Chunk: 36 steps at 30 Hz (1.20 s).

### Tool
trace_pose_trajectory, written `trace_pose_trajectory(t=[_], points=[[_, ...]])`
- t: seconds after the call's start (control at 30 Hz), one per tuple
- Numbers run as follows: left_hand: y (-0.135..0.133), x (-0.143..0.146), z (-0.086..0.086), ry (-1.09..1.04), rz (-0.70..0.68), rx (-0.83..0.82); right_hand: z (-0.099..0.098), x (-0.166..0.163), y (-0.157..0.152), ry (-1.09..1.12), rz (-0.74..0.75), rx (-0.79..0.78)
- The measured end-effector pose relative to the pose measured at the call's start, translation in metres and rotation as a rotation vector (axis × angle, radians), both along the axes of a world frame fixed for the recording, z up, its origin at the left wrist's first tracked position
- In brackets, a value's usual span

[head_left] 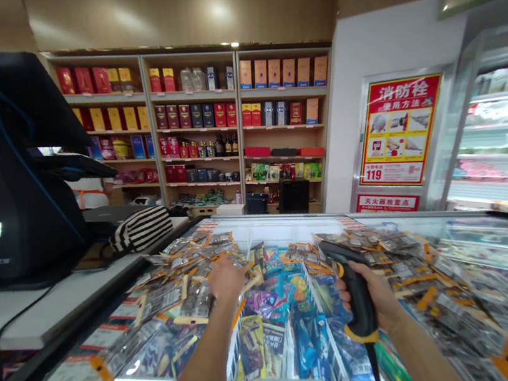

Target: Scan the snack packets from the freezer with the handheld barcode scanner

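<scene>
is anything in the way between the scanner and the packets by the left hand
Nothing visible stands between the scanner in the right hand and the packets by the left hand; the bright bags in the gap lie lower down.

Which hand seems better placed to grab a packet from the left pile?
Probably the left hand: it is at the left pile of packets, whereas the right hand is wrapped around a barcode scanner.

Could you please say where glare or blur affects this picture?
Head view: bright reflections on the brown wood panel; glare and blur on the white display cooler; slight softness on the bare left hand; clearer black-and-yellow handheld scanner.
</scene>
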State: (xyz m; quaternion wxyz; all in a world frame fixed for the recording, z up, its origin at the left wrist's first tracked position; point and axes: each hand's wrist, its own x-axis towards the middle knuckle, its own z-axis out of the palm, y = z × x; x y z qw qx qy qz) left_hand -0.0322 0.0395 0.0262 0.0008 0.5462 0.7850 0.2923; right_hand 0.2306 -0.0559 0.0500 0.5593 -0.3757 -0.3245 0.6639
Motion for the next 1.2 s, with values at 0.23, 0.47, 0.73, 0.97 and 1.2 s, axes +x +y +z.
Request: trace_pose_trajectory(t=[0.23, 0.47, 0.73, 0.97, 1.2], points=[[0.012, -0.007, -0.011, -0.102, -0.002, -0.101, -0.009, -0.035, 0.004, -0.01, 0.192, -0.038], [0.023, -0.014, -0.014, -0.267, -0.161, -0.183, -0.01, -0.037, 0.003, 0.031, 0.238, -0.039], [0.014, 0.011, -0.013, -0.321, -0.432, -0.175, 0.006, -0.042, -0.003, -0.026, 0.198, -0.009], [0.009, 0.019, -0.012, -0.337, -0.491, -0.135, 0.015, -0.045, -0.003, -0.019, 0.192, 0.016], [0.007, 0.035, -0.011, -0.347, -0.512, -0.147, 0.01, -0.018, -0.003, -0.025, 0.071, 0.022]])
